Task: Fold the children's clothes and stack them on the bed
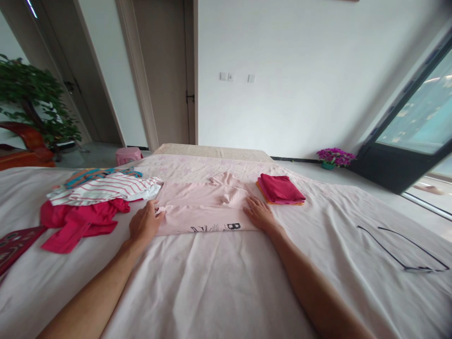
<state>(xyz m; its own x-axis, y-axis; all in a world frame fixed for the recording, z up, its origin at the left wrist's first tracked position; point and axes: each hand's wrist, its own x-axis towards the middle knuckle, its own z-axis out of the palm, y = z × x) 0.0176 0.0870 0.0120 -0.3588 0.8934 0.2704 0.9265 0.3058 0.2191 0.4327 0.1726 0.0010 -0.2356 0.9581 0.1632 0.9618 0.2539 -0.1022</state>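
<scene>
A pale pink T-shirt (197, 214) with black lettering lies in front of me, its near part folded over into a wide band. My left hand (145, 220) is at the left end of that fold, fingers curled and pinching the fabric's edge. At the right end, my right hand (260, 214) rests flat on the shirt with its fingers stretched out. One short sleeve lies rumpled on top near the right side. Just beyond my right hand sits a neat stack of folded red and orange clothes (281, 188).
Left of the shirt is a loose pile of clothes (106, 188), striped white over red. A dark red patterned item (17, 245) lies at the far left. Eyeglasses (418, 269) rest on the pale bedsheet (212, 282) at right. Beyond stand a pink stool (129, 154) and purple flowers (335, 156).
</scene>
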